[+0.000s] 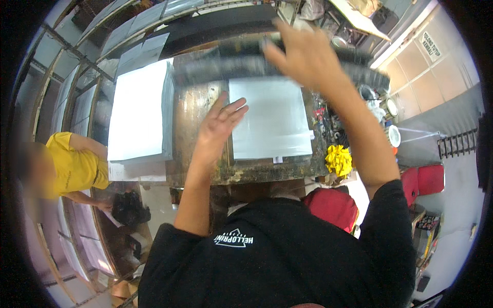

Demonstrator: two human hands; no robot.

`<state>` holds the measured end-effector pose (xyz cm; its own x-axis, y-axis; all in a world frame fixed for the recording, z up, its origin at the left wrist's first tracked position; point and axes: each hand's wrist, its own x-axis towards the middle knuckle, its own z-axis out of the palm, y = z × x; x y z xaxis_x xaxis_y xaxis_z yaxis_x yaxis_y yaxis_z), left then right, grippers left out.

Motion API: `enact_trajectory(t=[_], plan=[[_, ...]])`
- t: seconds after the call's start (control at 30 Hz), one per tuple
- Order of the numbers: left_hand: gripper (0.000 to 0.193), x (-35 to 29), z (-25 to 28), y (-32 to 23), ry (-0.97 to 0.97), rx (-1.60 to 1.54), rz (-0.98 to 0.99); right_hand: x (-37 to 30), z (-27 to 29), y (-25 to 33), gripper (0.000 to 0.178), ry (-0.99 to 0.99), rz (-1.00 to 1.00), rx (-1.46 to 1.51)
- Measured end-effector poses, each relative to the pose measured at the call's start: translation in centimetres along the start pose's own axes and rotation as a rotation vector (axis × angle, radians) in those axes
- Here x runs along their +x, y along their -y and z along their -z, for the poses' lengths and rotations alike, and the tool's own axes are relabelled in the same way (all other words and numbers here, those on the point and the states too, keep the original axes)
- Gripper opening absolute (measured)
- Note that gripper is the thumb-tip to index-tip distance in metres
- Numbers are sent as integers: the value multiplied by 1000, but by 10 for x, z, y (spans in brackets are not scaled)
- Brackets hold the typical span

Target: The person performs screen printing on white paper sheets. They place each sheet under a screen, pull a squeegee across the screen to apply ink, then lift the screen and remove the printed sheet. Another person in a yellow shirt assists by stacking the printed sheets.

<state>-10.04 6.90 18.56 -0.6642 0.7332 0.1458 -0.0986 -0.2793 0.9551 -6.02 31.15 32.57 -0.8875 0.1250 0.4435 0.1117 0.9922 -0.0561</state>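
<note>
My left hand [223, 119] is held over the left edge of a stack of pale sheets [272, 118] on the worktable, fingers apart and nothing in them. Behind that stack, a long dark frame-like bar [205, 71] spans the table, smeared by motion. My right hand [305, 56] is raised over the bar's right half, thumb and fingers spread, slightly blurred. Whether it touches the bar cannot be seen. Left of the bare wood lies a taller stack of white sheets [137, 110].
A yellow crumpled cloth bundle [339, 160] sits at the worktable's [205, 172] right edge, near several cans [391, 108]. At the left, a person in a yellow shirt [77, 164] stands by shelving racks [82, 108]. A red seat [333, 208] is below the table's front edge.
</note>
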Motion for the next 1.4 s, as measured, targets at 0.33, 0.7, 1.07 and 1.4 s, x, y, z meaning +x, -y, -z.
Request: enact_trajectory(t=[0.33, 0.7, 1.07, 1.4], plan=[[101, -141, 13, 144, -413, -529, 616, -178, -165, -24, 51, 640, 180, 255], [102, -149, 9, 170, -665, -552, 793, 16, -299, -117, 31, 392, 182, 312], [88, -165, 11, 165, -611, -620, 690, -109, -181, -40, 37, 1013, 236, 536], [113, -140, 31, 117, -189, -519, 506, -183, -110, 37, 39, 420, 138, 143]])
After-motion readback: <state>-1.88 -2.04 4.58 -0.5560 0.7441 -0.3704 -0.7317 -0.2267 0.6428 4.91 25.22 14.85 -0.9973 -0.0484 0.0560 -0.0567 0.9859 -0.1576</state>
